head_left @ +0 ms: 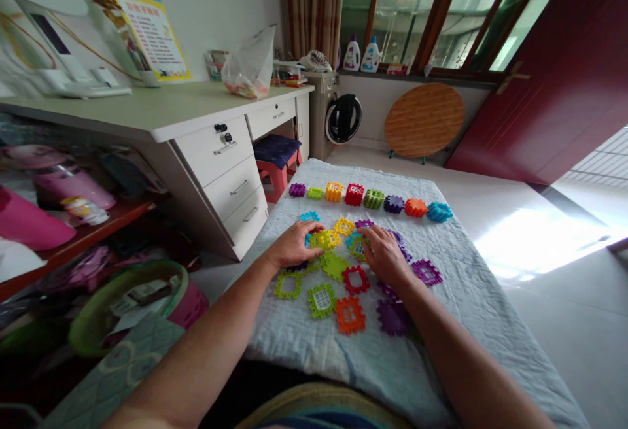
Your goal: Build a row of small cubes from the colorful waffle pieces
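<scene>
My left hand (297,244) is closed round a yellow-green block piece (324,239), thumb at its near side and fingers at its far side. To the right, my right hand (385,256) has its fingers on or just above a green piece (360,247); whether they grip it is hidden. Flat notched pieces lie around both hands: a red frame (356,280), an orange piece (350,315), a green piece (322,301), a purple piece (392,317) and a yellow piece (344,226).
A row of joined blocks, among them a red cube (354,194) and a blue one (439,212), crosses the far part of the cloth-covered table (471,285). At left stand a white desk (161,110) and a bin (181,298). A stool (277,154) is beyond.
</scene>
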### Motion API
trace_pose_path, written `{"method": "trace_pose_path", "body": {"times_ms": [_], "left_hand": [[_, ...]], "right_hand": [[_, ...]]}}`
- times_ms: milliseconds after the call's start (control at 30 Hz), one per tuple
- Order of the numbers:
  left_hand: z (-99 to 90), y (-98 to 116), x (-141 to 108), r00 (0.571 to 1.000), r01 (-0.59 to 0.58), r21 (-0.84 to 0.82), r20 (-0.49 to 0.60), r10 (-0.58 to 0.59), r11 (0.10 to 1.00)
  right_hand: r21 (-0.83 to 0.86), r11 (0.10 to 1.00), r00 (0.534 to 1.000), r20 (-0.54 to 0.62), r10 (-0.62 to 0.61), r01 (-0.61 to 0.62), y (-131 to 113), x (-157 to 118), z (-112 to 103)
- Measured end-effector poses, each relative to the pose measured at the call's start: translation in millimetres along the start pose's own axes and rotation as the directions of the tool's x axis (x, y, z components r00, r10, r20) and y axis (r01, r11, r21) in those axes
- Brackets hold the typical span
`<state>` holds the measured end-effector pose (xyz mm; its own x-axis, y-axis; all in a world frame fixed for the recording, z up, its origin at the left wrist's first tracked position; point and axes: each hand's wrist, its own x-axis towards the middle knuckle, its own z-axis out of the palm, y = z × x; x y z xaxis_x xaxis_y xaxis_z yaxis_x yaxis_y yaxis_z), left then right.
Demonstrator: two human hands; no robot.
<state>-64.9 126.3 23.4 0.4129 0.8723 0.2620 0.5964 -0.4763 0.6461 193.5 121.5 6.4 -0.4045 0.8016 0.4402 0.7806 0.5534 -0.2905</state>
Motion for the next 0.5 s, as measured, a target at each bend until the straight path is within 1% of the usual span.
{"method": "trace_pose_path", "body": {"times_ms": [133, 200, 267, 367, 433, 500], "left_hand": [[5.2, 2.8, 3.4, 0.999, -0.001, -0.045, -0.046, -0.001, 0.999], [7.0, 3.4, 3.8, 0.998, 0.005, -0.065, -0.069, -0.009, 0.998], [8.2, 3.8, 3.8, 0.996, 0.015, -0.099, -0.086, -0.024, 0.995], [9.5, 4.1, 3.6, 0.996, 0.044, -0.216, -0.069, -0.061, 0.975], [10.3, 4.0, 3.9, 0.994, 0.075, -0.316, -0.051, -0.096, 0.946], [11.3, 3.9, 4.9, 0.991, 0.106, -0.408, -0.034, -0.131, 0.907]], "right_hand": [[-0.006, 1.000, 1.000, -0.013, 0.012, -0.012, 1.4, 2.3, -1.6], [0.048, 0.999, 0.999, -0.036, -0.002, 0.003, -1.5, 3.7, -3.3], [0.150, 0.988, 0.998, -0.054, -0.020, 0.028, -7.0, 4.8, -4.1], [0.290, 0.956, 0.998, -0.047, -0.031, 0.043, -15.4, 5.5, -2.5], [0.304, 0.952, 0.998, -0.040, -0.038, 0.048, -17.3, 5.4, -0.8], [0.277, 0.959, 0.998, -0.056, -0.039, 0.053, -14.8, 5.0, -0.1]]}}
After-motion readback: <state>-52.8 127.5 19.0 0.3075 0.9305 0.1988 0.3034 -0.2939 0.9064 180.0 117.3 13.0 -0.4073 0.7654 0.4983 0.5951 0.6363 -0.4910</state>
